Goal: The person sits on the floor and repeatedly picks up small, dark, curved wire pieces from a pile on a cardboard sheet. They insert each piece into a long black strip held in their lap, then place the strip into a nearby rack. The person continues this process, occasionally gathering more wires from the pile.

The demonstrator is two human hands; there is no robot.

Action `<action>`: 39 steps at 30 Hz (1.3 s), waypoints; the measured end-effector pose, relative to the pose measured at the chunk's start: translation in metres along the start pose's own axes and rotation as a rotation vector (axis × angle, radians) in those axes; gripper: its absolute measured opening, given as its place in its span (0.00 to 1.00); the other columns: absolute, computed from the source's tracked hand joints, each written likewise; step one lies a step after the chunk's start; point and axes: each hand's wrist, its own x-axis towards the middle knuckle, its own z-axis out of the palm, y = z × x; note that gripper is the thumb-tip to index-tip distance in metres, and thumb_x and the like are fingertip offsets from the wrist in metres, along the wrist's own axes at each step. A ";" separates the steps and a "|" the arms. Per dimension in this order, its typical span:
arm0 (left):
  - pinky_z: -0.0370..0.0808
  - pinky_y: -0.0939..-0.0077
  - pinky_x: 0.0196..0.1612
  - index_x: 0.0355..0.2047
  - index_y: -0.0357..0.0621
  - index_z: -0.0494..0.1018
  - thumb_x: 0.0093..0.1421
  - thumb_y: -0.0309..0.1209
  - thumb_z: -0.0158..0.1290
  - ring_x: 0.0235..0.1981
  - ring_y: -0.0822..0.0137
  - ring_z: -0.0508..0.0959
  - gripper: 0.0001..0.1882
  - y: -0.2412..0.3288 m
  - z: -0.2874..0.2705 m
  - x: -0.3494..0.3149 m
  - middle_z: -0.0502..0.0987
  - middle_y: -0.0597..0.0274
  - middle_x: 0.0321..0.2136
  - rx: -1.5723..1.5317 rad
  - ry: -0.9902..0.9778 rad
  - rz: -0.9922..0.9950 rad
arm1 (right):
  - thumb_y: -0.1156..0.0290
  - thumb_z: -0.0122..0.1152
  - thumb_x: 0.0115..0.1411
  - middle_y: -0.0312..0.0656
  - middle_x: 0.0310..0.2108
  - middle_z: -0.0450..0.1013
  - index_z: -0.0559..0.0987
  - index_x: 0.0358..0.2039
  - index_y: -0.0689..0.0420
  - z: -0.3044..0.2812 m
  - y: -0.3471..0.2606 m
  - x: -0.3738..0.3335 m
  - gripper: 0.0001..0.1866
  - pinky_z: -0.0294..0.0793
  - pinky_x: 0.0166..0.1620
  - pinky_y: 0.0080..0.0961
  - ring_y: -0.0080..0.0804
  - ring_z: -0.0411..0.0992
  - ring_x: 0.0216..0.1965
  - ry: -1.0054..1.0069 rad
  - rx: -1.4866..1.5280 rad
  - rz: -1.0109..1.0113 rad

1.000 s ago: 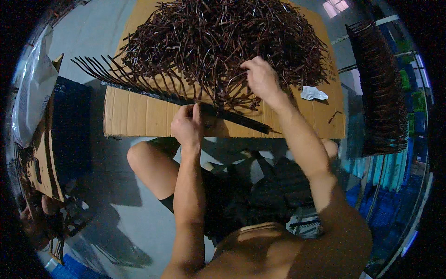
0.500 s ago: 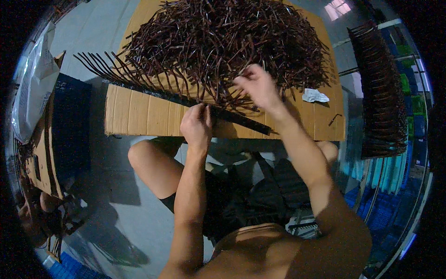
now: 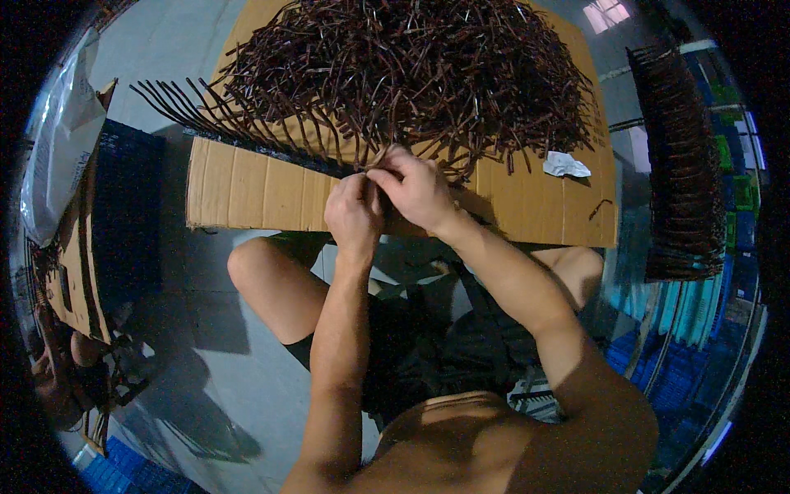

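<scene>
A long black bar [image 3: 284, 155] lies slantwise across the cardboard near its front part. Thin, curved, dark brown strips [image 3: 177, 107] stand up in a row along its left part. My left hand [image 3: 354, 216] is closed round the bar near the row's right end. Against it, my right hand [image 3: 420, 191] pinches one thin brown strip [image 3: 381, 153] just above the bar; the strip's lower end is hidden by my fingers. Behind both hands, a big tangled pile of loose brown strips [image 3: 411, 82] covers most of the cardboard.
The cardboard surface [image 3: 255, 193] has its front edge above my knees. Crumpled white paper [image 3: 566, 165] and a stray bent strip [image 3: 601, 208] lie at its right. Another strip-filled bar [image 3: 683, 165] hangs on a rack at far right. A plastic bag [image 3: 66, 156] is at left.
My right hand has moved left and down from the pile's edge to the bar beside my left hand, now with a strip between its fingers. My left hand stays on the bar.
</scene>
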 end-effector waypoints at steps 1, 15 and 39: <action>0.72 0.65 0.35 0.31 0.40 0.74 0.55 0.30 0.54 0.30 0.52 0.76 0.06 -0.002 0.001 -0.001 0.77 0.53 0.28 -0.006 0.004 -0.008 | 0.75 0.59 0.57 0.41 0.32 0.76 0.74 0.35 0.63 -0.001 0.001 -0.001 0.07 0.73 0.39 0.22 0.25 0.74 0.34 0.005 -0.164 -0.134; 0.74 0.69 0.31 0.30 0.39 0.76 0.53 0.33 0.58 0.27 0.56 0.78 0.09 0.013 -0.002 -0.004 0.78 0.54 0.26 -0.063 -0.044 -0.094 | 0.76 0.59 0.52 0.44 0.38 0.67 0.76 0.38 0.57 -0.082 0.043 0.025 0.11 0.70 0.43 0.35 0.45 0.69 0.40 -0.567 -0.574 -0.059; 0.71 0.62 0.31 0.26 0.41 0.73 0.55 0.29 0.53 0.28 0.52 0.74 0.05 0.009 0.003 -0.003 0.75 0.55 0.25 -0.040 -0.030 0.040 | 0.70 0.58 0.57 0.50 0.27 0.75 0.74 0.33 0.62 -0.013 -0.002 -0.012 0.09 0.74 0.30 0.31 0.43 0.76 0.28 -0.002 -0.084 0.084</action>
